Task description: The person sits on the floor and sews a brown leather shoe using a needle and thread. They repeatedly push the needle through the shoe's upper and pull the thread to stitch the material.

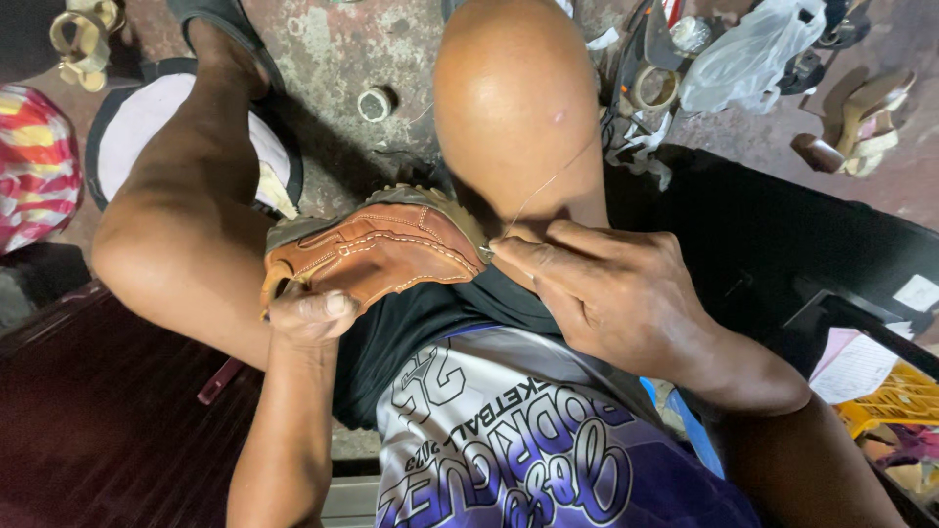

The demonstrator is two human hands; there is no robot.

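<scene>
A brown leather shoe [377,249] with pale stitching and a lugged dark sole lies across my lap, between my knees. My left hand [308,313] grips the shoe at its heel end, thumb on the leather. My right hand [606,288] pinches something thin at the shoe's toe edge, fingertips pressed to the sole seam. A fine thread [548,186] runs up from those fingertips across my right knee [514,98]. Whatever the fingers pinch is too small to see.
On the concrete floor there are a small round tin [375,103], a white plastic bag [748,54], a roll of tape [653,88], high-heeled sandals [851,122] at right and a gold sandal [86,39] at top left. A striped bag [34,166] lies far left.
</scene>
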